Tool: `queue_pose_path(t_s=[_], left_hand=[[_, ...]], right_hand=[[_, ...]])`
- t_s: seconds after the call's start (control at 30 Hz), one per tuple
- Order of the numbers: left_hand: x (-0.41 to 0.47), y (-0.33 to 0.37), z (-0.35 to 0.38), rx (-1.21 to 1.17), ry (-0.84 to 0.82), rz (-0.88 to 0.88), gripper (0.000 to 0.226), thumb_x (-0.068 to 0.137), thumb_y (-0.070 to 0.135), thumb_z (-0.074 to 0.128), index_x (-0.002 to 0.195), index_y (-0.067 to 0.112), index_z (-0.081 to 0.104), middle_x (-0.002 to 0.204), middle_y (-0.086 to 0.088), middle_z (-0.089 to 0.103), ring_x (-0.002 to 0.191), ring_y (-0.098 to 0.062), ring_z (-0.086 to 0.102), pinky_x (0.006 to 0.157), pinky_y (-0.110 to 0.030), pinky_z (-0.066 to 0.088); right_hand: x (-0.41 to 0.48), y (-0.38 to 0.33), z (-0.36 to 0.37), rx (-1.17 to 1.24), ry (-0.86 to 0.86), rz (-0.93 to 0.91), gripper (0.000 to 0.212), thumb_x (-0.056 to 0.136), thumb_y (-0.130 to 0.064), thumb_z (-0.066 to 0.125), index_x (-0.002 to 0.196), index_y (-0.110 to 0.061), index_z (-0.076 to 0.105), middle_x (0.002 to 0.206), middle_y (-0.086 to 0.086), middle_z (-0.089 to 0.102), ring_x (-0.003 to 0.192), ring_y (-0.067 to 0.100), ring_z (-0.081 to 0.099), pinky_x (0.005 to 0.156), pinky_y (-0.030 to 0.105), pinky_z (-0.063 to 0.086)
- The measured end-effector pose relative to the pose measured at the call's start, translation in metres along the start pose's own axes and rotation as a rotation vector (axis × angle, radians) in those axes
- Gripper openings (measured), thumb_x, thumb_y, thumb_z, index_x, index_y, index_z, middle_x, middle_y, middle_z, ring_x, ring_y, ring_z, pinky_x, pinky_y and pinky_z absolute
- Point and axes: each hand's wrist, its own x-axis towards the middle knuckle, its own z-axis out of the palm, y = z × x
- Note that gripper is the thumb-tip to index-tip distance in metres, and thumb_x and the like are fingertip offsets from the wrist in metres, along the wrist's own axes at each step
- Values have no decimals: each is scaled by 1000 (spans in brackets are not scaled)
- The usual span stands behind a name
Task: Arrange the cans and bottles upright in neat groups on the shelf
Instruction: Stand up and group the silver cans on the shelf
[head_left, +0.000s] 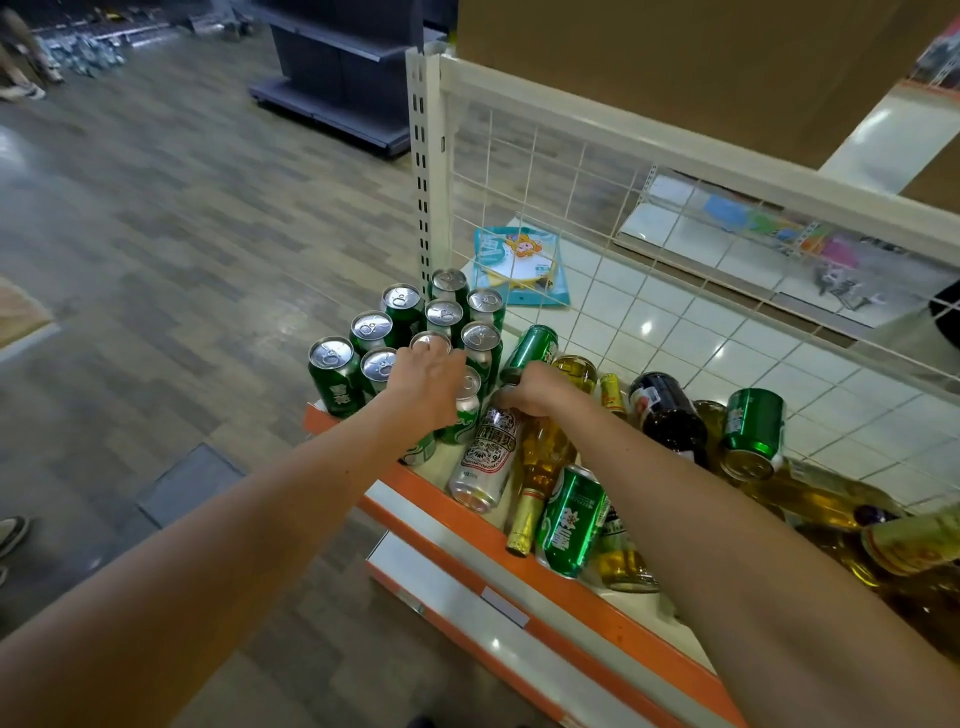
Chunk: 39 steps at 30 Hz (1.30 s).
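— How is the light?
— Bright, even, from overhead; small glints sit on the floor, the white tiles and can tops.
— Sharpness?
— Centre crisp; edges bend and smear.

A single wide-angle camera rides on the person's head, facing forward and steeply down, near to the shelf it looks over. The shelf's orange front edge runs from mid-frame out toward 5 o'clock, with the cans standing just above centre. The floor spreads away from 7 round to 11 o'clock.
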Motion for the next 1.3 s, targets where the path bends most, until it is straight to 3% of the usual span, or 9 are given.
queue_pose_path(t_s=[0.33, 0.43, 0.53, 0.63, 0.73, 0.87, 1.03, 1.2, 1.3], left_hand=[[-5, -11, -18, -44, -45, 37, 47, 81, 30, 75, 119, 14, 53, 116, -7, 57, 108, -28, 57, 73, -35, 39], [-8, -12, -25, -56, -44, 46, 37, 82, 28, 72, 112, 14, 56, 111, -7, 59, 101, -27, 58, 72, -36, 45], [-15, -14, -32, -95, -24, 48, 34, 81, 29, 70, 110, 14, 60, 106, -6, 63, 96, -26, 62, 76, -39, 53], [-22, -15, -39, -110, -12, 46, 40, 83, 35, 68, 116, 13, 62, 110, -7, 64, 99, -28, 63, 75, -38, 53], [-29, -12, -46, -98, -6, 62, 39, 86, 38, 65, 116, 13, 61, 112, -7, 63, 100, -26, 63, 75, -36, 52], [-42, -1, -66, -40, -49, 79, 34, 89, 34, 63, 113, 10, 59, 108, -6, 63, 94, -25, 61, 69, -34, 47], [-58, 23, -108, -17, -65, 131, 32, 83, 36, 68, 103, 12, 60, 110, -9, 65, 95, -26, 62, 82, -37, 53], [-85, 69, -165, 3, -13, 187, 55, 90, 40, 65, 132, 6, 56, 132, -12, 59, 118, -28, 58, 93, -35, 47], [-113, 104, -195, -32, 41, 242, 62, 92, 43, 63, 138, 3, 51, 142, -14, 52, 128, -31, 51, 103, -38, 42]], right_hand=[[-23, -3, -20, 72, -16, -35, 35, 82, -42, 72, 88, -10, 61, 83, 5, 57, 70, 15, 53, 61, 26, 42], [-36, -1, -24, 179, -32, -29, 41, 80, -41, 77, 98, -7, 62, 99, 7, 63, 83, 18, 60, 74, 31, 55], [-55, 0, -24, 302, -50, -1, 38, 79, -34, 80, 87, -11, 50, 104, 8, 60, 97, 25, 61, 87, 42, 57], [-73, 1, -24, 344, -47, 9, 47, 79, -31, 80, 99, -7, 45, 102, 5, 55, 99, 24, 59, 83, 37, 58], [-90, -4, -21, 202, 22, -17, 54, 78, -39, 80, 109, -3, 56, 99, 8, 61, 86, 21, 62, 74, 33, 57], [-118, -12, -20, 107, 157, -69, 47, 74, -39, 83, 102, -9, 59, 98, 6, 64, 87, 20, 62, 83, 38, 56], [-179, -4, -71, 171, 334, -157, 38, 70, -39, 83, 91, -17, 60, 82, -4, 61, 72, 10, 57, 53, 25, 41], [-259, 16, -132, 117, 513, -163, 52, 69, -42, 84, 103, -8, 65, 96, 4, 66, 87, 23, 62, 76, 38, 52], [-310, 37, -159, 101, 601, -122, 44, 71, -43, 82, 90, -7, 64, 88, 6, 66, 84, 26, 62, 68, 35, 47]])
